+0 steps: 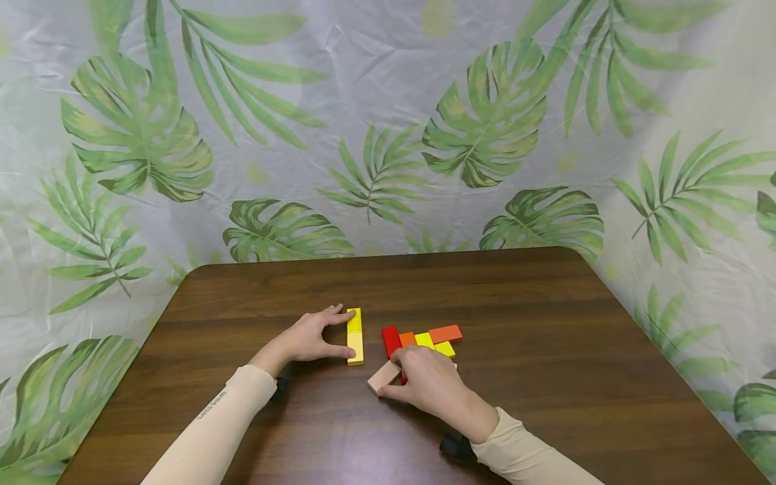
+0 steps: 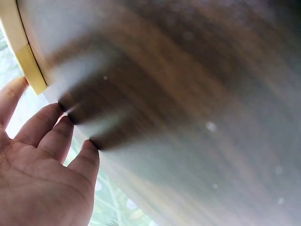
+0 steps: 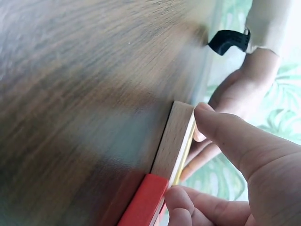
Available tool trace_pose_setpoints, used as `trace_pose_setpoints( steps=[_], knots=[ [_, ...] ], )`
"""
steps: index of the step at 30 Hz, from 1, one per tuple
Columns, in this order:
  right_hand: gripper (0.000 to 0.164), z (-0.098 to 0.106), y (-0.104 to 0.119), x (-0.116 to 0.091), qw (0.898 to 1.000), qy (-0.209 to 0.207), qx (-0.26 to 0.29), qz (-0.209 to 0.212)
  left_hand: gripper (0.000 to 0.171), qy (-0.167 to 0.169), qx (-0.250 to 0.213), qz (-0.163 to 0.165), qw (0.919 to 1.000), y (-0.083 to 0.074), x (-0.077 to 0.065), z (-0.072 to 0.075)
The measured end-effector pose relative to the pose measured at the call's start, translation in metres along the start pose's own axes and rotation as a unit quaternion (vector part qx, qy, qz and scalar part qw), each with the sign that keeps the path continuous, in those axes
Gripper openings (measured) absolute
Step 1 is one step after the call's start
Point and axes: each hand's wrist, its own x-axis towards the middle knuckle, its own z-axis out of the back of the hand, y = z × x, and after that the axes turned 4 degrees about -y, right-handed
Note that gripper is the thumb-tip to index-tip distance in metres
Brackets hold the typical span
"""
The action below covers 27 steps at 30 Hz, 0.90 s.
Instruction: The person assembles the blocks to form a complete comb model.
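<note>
In the head view, my left hand [image 1: 309, 337] lies beside a row of two blocks laid end to end. Its index fingertip touches the bright yellow block [image 1: 354, 323], and its thumb tip touches the pale yellow block [image 1: 356, 343]; the other fingers stretch out over the table. My right hand [image 1: 427, 380] pinches a plain wooden block [image 1: 384, 378] lengthwise, thumb at the near end and fingers at the far end. In the right wrist view, the wooden block [image 3: 173, 136] lies low along the tabletop, a red block [image 3: 145, 201] close by its end.
Right of the yellow row lies a cluster of flat blocks: a red one [image 1: 391, 341], an orange one [image 1: 407, 339], a yellow one [image 1: 424, 340], another yellow [image 1: 445, 349] and a red-orange one [image 1: 446, 333]. My right hand partly covers the cluster. A leaf-patterned curtain [image 1: 388, 135] hangs behind the brown table [image 1: 273, 431].
</note>
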Motion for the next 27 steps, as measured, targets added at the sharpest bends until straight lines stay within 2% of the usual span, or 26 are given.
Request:
trace_pose_setpoints(
  steps=[8,14,22,27],
  knots=[
    [0.053,-0.0031,0.0003,-0.0006,0.999,-0.023,-0.026,0.014,0.087,-0.002,-0.005,0.002,1.0,-0.0008,-0.0016,-0.001],
    [0.051,-0.0047,0.0013,0.0007,0.999,-0.032,-0.034,0.02,0.087,-0.004,-0.005,0.005,1.0,-0.0005,-0.0012,-0.0014],
    [0.048,-0.002,0.0022,-0.0002,0.999,-0.018,-0.027,0.038,0.086,-0.005,-0.011,0.004,0.9999,-0.0002,0.0,-0.0018],
    [0.052,0.0013,0.0016,-0.0035,0.999,-0.01,-0.026,0.029,0.085,-0.005,-0.005,0.001,1.0,0.0004,0.0011,-0.0015]
  ],
)
